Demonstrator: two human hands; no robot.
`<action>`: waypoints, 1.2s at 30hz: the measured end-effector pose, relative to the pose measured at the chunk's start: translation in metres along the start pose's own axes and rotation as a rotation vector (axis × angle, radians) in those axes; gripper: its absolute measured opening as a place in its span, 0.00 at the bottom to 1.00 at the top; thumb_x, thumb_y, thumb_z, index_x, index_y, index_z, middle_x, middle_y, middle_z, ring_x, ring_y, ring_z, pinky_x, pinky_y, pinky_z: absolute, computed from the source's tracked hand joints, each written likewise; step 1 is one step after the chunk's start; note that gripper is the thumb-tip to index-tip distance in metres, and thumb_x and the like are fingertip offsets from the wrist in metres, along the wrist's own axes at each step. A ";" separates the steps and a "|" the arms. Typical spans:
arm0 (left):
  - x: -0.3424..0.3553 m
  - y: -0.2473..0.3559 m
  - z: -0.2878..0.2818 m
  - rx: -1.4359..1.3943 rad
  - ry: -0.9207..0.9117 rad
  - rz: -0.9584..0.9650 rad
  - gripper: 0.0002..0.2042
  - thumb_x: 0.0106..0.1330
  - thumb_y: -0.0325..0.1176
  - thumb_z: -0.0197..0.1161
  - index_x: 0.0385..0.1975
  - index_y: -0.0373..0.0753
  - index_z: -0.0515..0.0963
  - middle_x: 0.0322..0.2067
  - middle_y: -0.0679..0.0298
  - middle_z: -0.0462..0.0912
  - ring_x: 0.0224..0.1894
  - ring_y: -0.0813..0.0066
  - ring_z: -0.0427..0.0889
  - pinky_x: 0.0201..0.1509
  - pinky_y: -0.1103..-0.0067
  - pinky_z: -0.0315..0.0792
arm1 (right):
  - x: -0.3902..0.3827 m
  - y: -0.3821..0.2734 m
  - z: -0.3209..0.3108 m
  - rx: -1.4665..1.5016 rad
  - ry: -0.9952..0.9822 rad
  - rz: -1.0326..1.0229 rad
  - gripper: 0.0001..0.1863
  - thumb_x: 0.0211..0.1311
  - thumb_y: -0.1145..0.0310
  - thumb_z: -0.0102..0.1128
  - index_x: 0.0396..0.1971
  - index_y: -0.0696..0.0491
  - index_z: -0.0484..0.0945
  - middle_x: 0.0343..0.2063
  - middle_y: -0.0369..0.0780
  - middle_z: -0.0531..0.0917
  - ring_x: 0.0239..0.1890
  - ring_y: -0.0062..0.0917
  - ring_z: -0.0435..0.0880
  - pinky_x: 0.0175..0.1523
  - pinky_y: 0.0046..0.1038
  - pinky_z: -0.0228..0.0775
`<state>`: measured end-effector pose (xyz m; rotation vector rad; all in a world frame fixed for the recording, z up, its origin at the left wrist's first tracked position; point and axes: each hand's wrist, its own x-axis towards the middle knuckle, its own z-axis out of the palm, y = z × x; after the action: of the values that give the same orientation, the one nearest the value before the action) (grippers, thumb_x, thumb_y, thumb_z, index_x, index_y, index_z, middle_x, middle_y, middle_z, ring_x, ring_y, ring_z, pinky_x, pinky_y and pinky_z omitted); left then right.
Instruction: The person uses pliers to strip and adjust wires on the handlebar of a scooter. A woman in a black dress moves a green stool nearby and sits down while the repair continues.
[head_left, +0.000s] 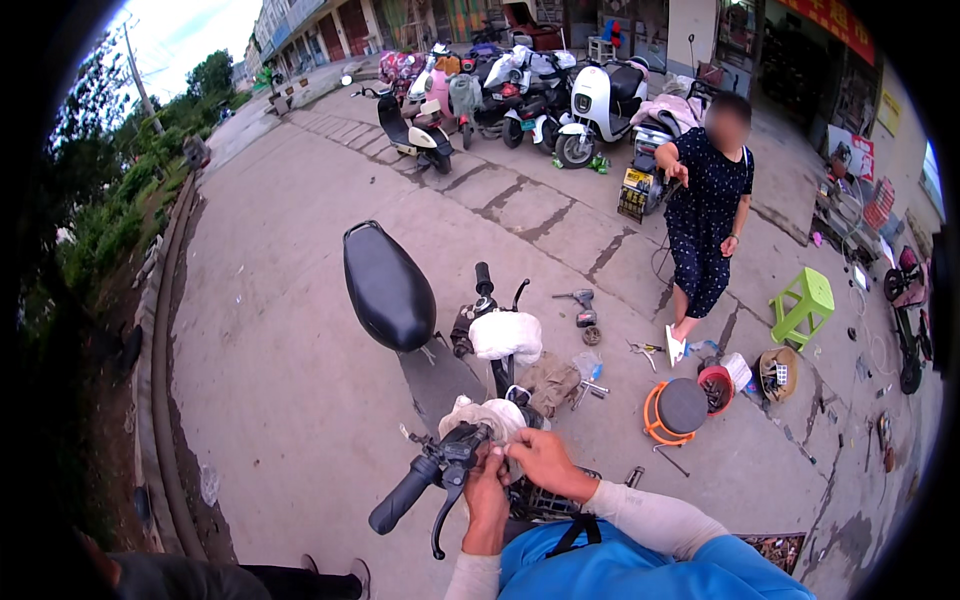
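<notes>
In front of me is a scooter's handlebar, with a black grip (404, 496) and a brake lever (447, 515) on the near side. Off-white cloth (482, 414) is bunched around the bar beside the lever mount. My left hand (487, 485) is closed close under the switch housing (462, 446). From the right comes my right hand (546, 462), its fingertips pinched together against the left hand's. Whatever lies between the fingertips is too small to make out. The bar's far end has another grip (484, 278) and a white wrapped cover (506, 336).
Beyond the bar is a black seat (388, 288). A cordless drill (583, 307), pliers (646, 351) and an orange-rimmed stool (676, 408) are on the concrete. A person (708, 190) stands near a green stool (802, 305). Parked scooters (600, 105) line the back; another person's legs (310, 582) show lower left.
</notes>
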<state>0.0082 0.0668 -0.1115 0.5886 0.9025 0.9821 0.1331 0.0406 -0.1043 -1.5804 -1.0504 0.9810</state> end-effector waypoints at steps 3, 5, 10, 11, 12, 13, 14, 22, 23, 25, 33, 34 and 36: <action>-0.004 0.005 0.003 -0.004 -0.006 -0.007 0.04 0.72 0.26 0.60 0.42 0.38 0.79 0.30 0.72 0.77 0.26 0.87 0.69 0.26 0.87 0.63 | 0.002 0.008 -0.006 0.393 -0.165 0.245 0.09 0.70 0.65 0.61 0.36 0.56 0.79 0.22 0.32 0.74 0.23 0.21 0.76 0.30 0.28 0.71; -0.004 0.006 0.002 0.000 -0.011 -0.015 0.04 0.73 0.26 0.60 0.44 0.38 0.79 0.30 0.72 0.76 0.27 0.88 0.68 0.26 0.87 0.62 | 0.002 0.012 -0.012 0.655 -0.274 0.408 0.09 0.71 0.66 0.60 0.38 0.56 0.80 0.22 0.31 0.74 0.24 0.20 0.76 0.31 0.26 0.70; -0.002 0.003 -0.001 -0.012 -0.003 -0.028 0.06 0.73 0.27 0.60 0.45 0.38 0.78 0.30 0.73 0.75 0.27 0.87 0.67 0.26 0.87 0.61 | -0.008 -0.012 -0.029 -0.157 -0.047 -0.350 0.07 0.65 0.73 0.65 0.42 0.56 0.80 0.31 0.36 0.79 0.32 0.26 0.81 0.35 0.28 0.74; -0.003 0.003 0.000 -0.014 0.002 -0.033 0.06 0.73 0.26 0.60 0.45 0.38 0.78 0.30 0.72 0.75 0.26 0.87 0.67 0.26 0.87 0.61 | -0.006 -0.014 -0.033 -0.262 -0.026 -0.483 0.08 0.64 0.74 0.65 0.42 0.56 0.80 0.32 0.37 0.79 0.33 0.28 0.81 0.36 0.29 0.75; -0.004 0.006 0.002 -0.013 0.004 -0.035 0.06 0.73 0.26 0.60 0.46 0.37 0.78 0.30 0.72 0.75 0.26 0.87 0.67 0.26 0.87 0.61 | -0.003 -0.015 -0.035 -0.365 -0.002 -0.618 0.09 0.62 0.74 0.66 0.41 0.56 0.80 0.34 0.38 0.79 0.34 0.31 0.82 0.36 0.30 0.75; -0.005 0.007 0.004 -0.011 0.007 -0.037 0.06 0.72 0.26 0.60 0.46 0.37 0.78 0.30 0.72 0.75 0.26 0.87 0.67 0.26 0.87 0.61 | -0.001 -0.017 -0.036 -0.469 0.022 -0.753 0.10 0.60 0.74 0.67 0.41 0.56 0.80 0.35 0.39 0.80 0.36 0.33 0.82 0.37 0.31 0.76; -0.004 0.007 0.003 -0.013 0.004 -0.034 0.06 0.72 0.26 0.60 0.46 0.37 0.78 0.30 0.72 0.75 0.26 0.87 0.67 0.26 0.87 0.61 | 0.000 -0.018 -0.037 -0.510 0.000 -0.783 0.10 0.59 0.74 0.67 0.41 0.55 0.80 0.35 0.39 0.80 0.36 0.35 0.82 0.38 0.32 0.76; -0.001 0.002 -0.001 0.002 -0.007 -0.010 0.06 0.73 0.26 0.59 0.45 0.37 0.78 0.28 0.73 0.74 0.25 0.87 0.67 0.25 0.87 0.61 | 0.003 -0.018 -0.025 -0.450 -0.018 -0.698 0.05 0.62 0.71 0.65 0.35 0.55 0.81 0.29 0.37 0.78 0.30 0.31 0.82 0.34 0.31 0.75; -0.001 0.002 -0.001 0.009 0.002 -0.014 0.06 0.73 0.26 0.59 0.45 0.37 0.79 0.28 0.73 0.74 0.25 0.88 0.67 0.25 0.87 0.61 | 0.003 -0.015 -0.017 -0.275 0.003 -0.482 0.04 0.63 0.71 0.64 0.34 0.55 0.80 0.28 0.36 0.78 0.27 0.28 0.80 0.32 0.29 0.73; -0.002 0.003 0.002 0.026 0.017 -0.021 0.05 0.73 0.26 0.59 0.45 0.38 0.79 0.27 0.73 0.73 0.24 0.88 0.66 0.24 0.88 0.61 | 0.003 0.002 0.001 0.073 0.049 -0.049 0.05 0.65 0.71 0.63 0.32 0.56 0.80 0.24 0.33 0.76 0.22 0.21 0.76 0.27 0.25 0.68; -0.004 0.002 -0.002 0.000 0.019 -0.023 0.04 0.72 0.24 0.60 0.42 0.39 0.78 0.29 0.73 0.76 0.25 0.87 0.69 0.25 0.87 0.63 | -0.003 -0.001 -0.017 0.399 -0.165 0.177 0.06 0.69 0.70 0.61 0.39 0.57 0.79 0.28 0.35 0.77 0.23 0.17 0.72 0.26 0.22 0.64; -0.004 0.003 -0.001 -0.010 0.016 -0.026 0.04 0.72 0.25 0.60 0.42 0.39 0.78 0.29 0.72 0.76 0.25 0.87 0.69 0.25 0.87 0.63 | -0.008 -0.004 -0.020 0.122 -0.069 -0.098 0.06 0.68 0.71 0.61 0.40 0.57 0.79 0.30 0.36 0.77 0.25 0.20 0.75 0.27 0.24 0.67; -0.004 0.003 0.000 -0.019 0.011 -0.023 0.04 0.72 0.25 0.60 0.43 0.38 0.78 0.29 0.72 0.74 0.25 0.87 0.67 0.25 0.88 0.62 | -0.014 -0.009 -0.025 -0.270 0.053 -0.482 0.07 0.67 0.72 0.61 0.42 0.56 0.79 0.33 0.38 0.78 0.28 0.26 0.79 0.31 0.28 0.72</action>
<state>0.0059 0.0643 -0.1077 0.5559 0.9073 0.9735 0.1506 0.0223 -0.0888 -1.4507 -1.4845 0.4828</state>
